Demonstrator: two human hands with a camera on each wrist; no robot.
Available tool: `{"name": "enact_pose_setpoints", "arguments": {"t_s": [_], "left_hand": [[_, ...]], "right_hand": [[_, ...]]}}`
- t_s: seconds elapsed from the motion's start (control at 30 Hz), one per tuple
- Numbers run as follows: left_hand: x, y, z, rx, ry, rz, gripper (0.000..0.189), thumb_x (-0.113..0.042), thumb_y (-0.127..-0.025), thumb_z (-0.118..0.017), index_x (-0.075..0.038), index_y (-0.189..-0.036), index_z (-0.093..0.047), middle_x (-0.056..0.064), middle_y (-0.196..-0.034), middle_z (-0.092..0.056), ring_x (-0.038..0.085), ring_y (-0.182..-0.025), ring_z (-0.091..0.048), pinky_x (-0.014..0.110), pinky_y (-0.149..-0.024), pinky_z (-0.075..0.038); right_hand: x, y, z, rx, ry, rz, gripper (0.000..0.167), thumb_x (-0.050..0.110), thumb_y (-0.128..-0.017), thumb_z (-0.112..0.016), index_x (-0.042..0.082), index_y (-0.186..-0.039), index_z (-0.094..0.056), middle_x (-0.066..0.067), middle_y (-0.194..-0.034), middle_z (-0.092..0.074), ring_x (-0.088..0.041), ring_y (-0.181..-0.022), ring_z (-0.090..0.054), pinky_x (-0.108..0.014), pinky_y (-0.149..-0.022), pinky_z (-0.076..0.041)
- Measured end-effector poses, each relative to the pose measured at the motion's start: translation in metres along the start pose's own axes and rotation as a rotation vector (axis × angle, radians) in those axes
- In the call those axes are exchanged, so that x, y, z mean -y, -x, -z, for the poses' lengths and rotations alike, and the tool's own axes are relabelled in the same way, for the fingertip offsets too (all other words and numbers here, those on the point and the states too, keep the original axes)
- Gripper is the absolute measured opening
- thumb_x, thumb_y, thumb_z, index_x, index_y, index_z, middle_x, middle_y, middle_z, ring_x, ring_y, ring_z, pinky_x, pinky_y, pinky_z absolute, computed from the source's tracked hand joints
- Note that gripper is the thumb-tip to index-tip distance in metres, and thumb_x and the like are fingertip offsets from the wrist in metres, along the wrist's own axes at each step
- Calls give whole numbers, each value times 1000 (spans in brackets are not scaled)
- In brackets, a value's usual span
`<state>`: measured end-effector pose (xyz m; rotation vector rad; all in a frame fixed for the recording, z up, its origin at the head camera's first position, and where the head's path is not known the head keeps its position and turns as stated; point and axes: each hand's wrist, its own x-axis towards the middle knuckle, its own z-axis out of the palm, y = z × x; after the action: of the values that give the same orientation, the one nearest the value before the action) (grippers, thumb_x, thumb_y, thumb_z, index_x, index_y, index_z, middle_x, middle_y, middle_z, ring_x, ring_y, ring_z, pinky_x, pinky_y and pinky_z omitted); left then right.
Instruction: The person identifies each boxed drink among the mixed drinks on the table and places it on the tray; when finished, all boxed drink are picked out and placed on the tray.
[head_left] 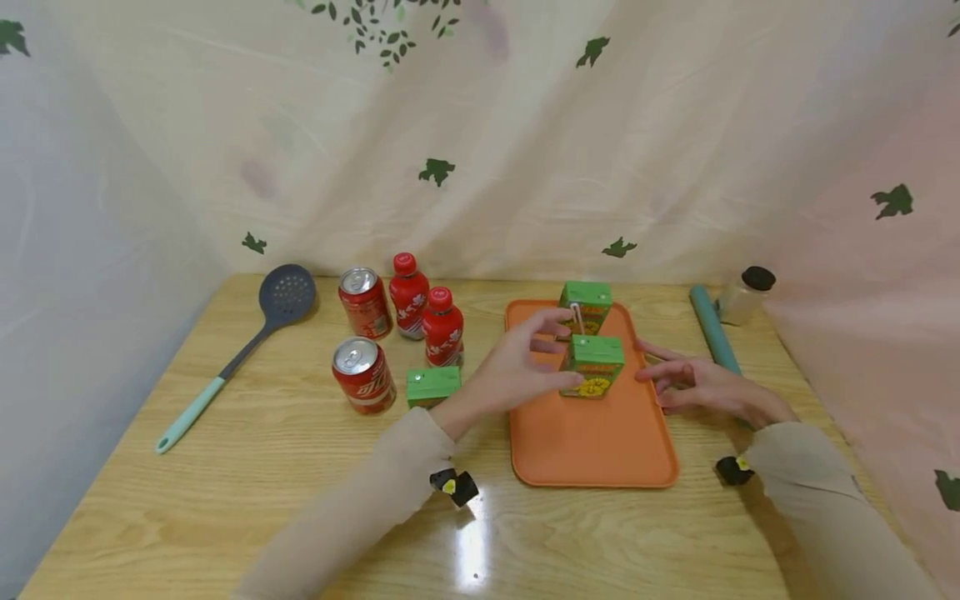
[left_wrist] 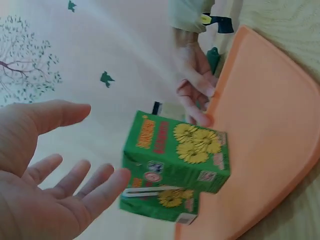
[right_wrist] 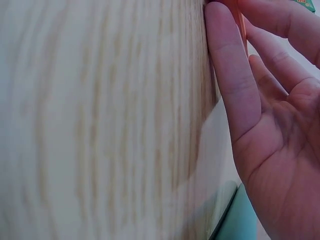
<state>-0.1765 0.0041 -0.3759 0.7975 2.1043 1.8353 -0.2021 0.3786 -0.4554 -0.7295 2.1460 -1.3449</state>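
Two green drink cartons with yellow flowers stand upright on an orange tray (head_left: 600,454), the front carton (head_left: 597,357) before the rear carton (head_left: 588,298), which has a white straw on its side. My left hand (head_left: 525,360) is beside the front carton, fingers spread; in the left wrist view a gap shows between that hand (left_wrist: 60,187) and the cartons. At the tray's right rim, my right hand (head_left: 697,386) has its fingertips close against the edge, holding nothing I can make out. A third green carton (head_left: 433,384) is partly hidden behind my left wrist.
Left of the tray stand two red cans (head_left: 365,375) and two red bottles (head_left: 443,329). A slotted skimmer (head_left: 262,333) lies at the far left. On the right are a teal cylinder (head_left: 714,327) and a black-capped jar (head_left: 744,298). A patterned curtain (head_left: 510,167) hangs behind the table.
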Motion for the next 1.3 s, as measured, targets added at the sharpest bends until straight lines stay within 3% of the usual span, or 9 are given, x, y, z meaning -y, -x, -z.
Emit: {"name": "enact_pose_setpoints", "arguments": {"t_s": [0.13, 0.27, 0.47, 0.63, 0.8, 1.0, 1.3], "left_hand": [[-12, 17, 23, 36, 16, -69, 69, -9, -85, -83, -15, -145, -50, 9, -132, -57, 27, -117, -61, 42, -93, -56], [-16, 39, 51, -6, 18, -84, 68, -4, -84, -83, -14, -144, -52, 7, -129, -60, 24, -113, -64, 46, -93, -56], [-11, 75, 89, -103, -63, -79, 62, -6, -83, -85, -14, -137, -56, 7, -124, -63, 25, -113, -63, 48, -97, -54], [1, 99, 106, -138, -189, -94, 60, -9, -83, -86, -6, -135, -56, 12, -133, -60, 35, -126, -55, 50, -108, -44], [18, 118, 110, -127, -218, -80, 69, -2, -81, -86, 0, -140, -50, 18, -142, -53, 37, -133, -49, 50, -110, -42], [33, 129, 102, -144, -206, -70, 73, 3, -78, -86, 1, -141, -48, 15, -137, -55, 32, -127, -56, 49, -107, -44], [43, 135, 94, -213, -161, 50, 68, -2, -83, -83, 0, -141, -48, 11, -133, -59, 30, -123, -58, 40, -102, -50]], "right_hand": [[1, 0, -1, 3, 8, 16, 45, 0, -97, -65, -10, -139, -54, 0, -170, -8, -18, -103, -63, -22, -88, -52], [0, 0, 0, 4, 24, 26, 45, 0, -97, -65, -9, -139, -54, -6, -170, -6, -18, -102, -62, -23, -88, -52], [0, 1, 1, 7, 26, 22, 45, 1, -97, -66, -9, -139, -54, -6, -170, -5, -18, -102, -62, -23, -87, -52], [2, 0, 2, 6, 22, 20, 44, 0, -97, -65, -9, -139, -54, -3, -170, -6, -18, -103, -62, -23, -87, -52], [3, 0, 1, 8, 13, -3, 45, 2, -97, -66, -8, -140, -54, -7, -170, -3, -18, -103, -62, -23, -88, -53], [3, 0, 0, -9, 35, -15, 45, 3, -96, -68, -6, -139, -56, -18, -168, -2, -19, -102, -63, -23, -88, -52], [0, 0, 0, 13, 21, 15, 45, 0, -97, -65, -9, -139, -54, -16, -169, 0, -18, -103, -63, -27, -85, -56]]}}
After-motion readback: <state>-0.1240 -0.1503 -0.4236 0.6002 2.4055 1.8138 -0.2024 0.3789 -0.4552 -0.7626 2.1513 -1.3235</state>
